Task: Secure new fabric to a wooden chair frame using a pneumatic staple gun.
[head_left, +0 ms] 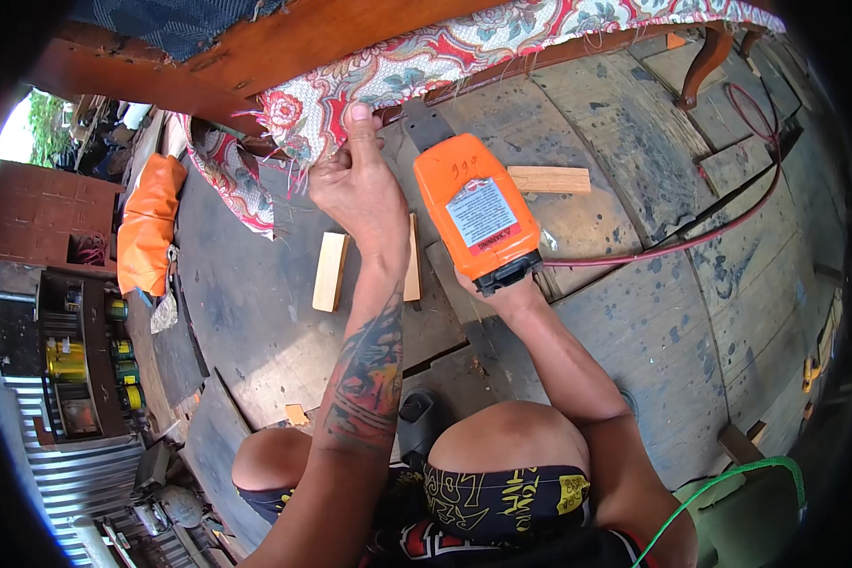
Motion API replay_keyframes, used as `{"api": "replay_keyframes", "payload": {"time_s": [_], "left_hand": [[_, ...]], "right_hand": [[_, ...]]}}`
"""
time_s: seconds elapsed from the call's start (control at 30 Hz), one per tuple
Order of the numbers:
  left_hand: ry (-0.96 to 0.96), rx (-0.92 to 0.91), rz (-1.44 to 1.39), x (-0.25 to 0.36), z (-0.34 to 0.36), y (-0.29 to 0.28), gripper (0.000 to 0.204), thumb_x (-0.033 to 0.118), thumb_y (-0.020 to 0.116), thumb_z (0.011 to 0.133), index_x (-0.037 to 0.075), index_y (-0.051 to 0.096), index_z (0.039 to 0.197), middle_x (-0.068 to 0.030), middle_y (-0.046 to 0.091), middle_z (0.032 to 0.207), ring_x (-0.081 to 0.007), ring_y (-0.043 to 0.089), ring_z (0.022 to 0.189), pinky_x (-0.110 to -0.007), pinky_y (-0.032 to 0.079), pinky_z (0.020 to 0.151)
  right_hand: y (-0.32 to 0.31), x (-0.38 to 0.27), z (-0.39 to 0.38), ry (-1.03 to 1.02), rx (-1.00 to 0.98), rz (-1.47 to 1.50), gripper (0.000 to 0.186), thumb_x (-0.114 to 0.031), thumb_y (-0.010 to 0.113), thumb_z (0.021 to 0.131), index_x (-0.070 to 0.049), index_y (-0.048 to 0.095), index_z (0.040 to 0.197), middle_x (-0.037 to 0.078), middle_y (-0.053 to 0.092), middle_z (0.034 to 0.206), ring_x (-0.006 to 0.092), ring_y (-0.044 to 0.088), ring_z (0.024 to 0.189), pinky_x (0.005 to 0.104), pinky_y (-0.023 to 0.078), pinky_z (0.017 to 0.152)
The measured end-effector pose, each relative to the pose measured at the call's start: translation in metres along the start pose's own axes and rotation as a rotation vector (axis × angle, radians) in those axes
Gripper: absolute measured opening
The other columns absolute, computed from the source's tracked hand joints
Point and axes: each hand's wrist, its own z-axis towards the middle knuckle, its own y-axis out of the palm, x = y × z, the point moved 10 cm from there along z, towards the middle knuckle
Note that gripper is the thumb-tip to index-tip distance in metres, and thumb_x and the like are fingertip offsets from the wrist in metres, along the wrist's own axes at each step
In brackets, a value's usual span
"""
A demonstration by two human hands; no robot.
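Note:
My left hand [360,189] pinches the frayed edge of a red, white and green floral upholstery fabric [317,99] between thumb and fingers. The fabric runs along the lower rail of a wooden furniture frame [341,38]. In my right hand [506,295] is an orange air staple gun [445,180], its dark nose pointing up at the rail just right of my left hand. The gun's body hides most of the fingers around its grip. A red air hose [653,254] trails from it to the right.
Light wood blocks [329,273] lie on the worn plywood floor [672,322], another [549,180] beside the gun. A loose fabric strip [232,180] hangs at left, near an orange bundle [149,227]. Shelves with cans [66,360] stand at far left; a green cord [729,473] crosses lower right.

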Motion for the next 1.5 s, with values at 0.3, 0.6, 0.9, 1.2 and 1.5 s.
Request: {"api": "replay_keyframes", "payload": {"time_s": [0.3, 0.6, 0.9, 1.2, 1.5], "left_hand": [[0.018, -0.063, 0.017, 0.007, -0.005, 0.014, 0.021, 0.014, 0.073, 0.093, -0.007, 0.073, 0.091, -0.0044, 0.071, 0.086, -0.0071, 0.057, 0.076, -0.026, 0.046, 0.07], [-0.056, -0.059, 0.092, -0.004, 0.0, 0.006, 0.02, 0.012, 0.073, 0.093, -0.003, 0.069, 0.08, 0.0014, 0.061, 0.066, -0.0029, 0.044, 0.057, -0.023, 0.035, 0.051], [-0.087, -0.098, 0.037, -0.001, 0.004, 0.004, 0.024, 0.007, 0.072, 0.093, -0.002, 0.066, 0.071, 0.003, 0.056, 0.061, -0.0035, 0.042, 0.055, -0.025, 0.034, 0.05], [-0.208, -0.179, -0.007, -0.015, 0.006, 0.001, 0.021, 0.006, 0.07, 0.092, -0.001, 0.069, 0.072, 0.0016, 0.061, 0.064, -0.0052, 0.046, 0.056, -0.025, 0.037, 0.051], [-0.235, -0.17, 0.007, -0.019, 0.008, 0.001, 0.01, 0.007, 0.071, 0.092, -0.001, 0.074, 0.088, -0.0026, 0.071, 0.079, -0.0059, 0.06, 0.071, -0.024, 0.047, 0.066]], "right_hand": [[0.007, 0.01, -0.001, 0.074, -0.049, 0.045, 0.037, -0.008, 0.086, 0.068, 0.0, 0.069, 0.1, 0.009, 0.072, 0.089, 0.0212, 0.072, 0.075, 0.0324, 0.056, 0.068], [0.016, 0.006, 0.013, 0.108, -0.046, 0.067, 0.047, -0.011, 0.086, 0.066, 0.002, 0.068, 0.107, 0.013, 0.071, 0.095, 0.027, 0.073, 0.078, 0.034, 0.058, 0.07], [0.031, 0.008, 0.011, 0.178, -0.097, 0.011, 0.055, -0.012, 0.086, 0.067, 0.002, 0.064, 0.115, 0.015, 0.071, 0.1, 0.0286, 0.074, 0.082, 0.0352, 0.06, 0.072], [0.05, 0.024, -0.007, 0.447, -0.002, 0.348, 0.057, -0.019, 0.088, 0.068, 0.0, 0.062, 0.115, 0.013, 0.069, 0.099, 0.0285, 0.074, 0.082, 0.0354, 0.06, 0.069], [-0.002, -0.009, 0.008, 0.077, -0.058, -0.022, 0.045, -0.011, 0.086, 0.068, -0.001, 0.067, 0.108, 0.014, 0.072, 0.096, 0.0273, 0.074, 0.082, 0.0335, 0.058, 0.074]]}}
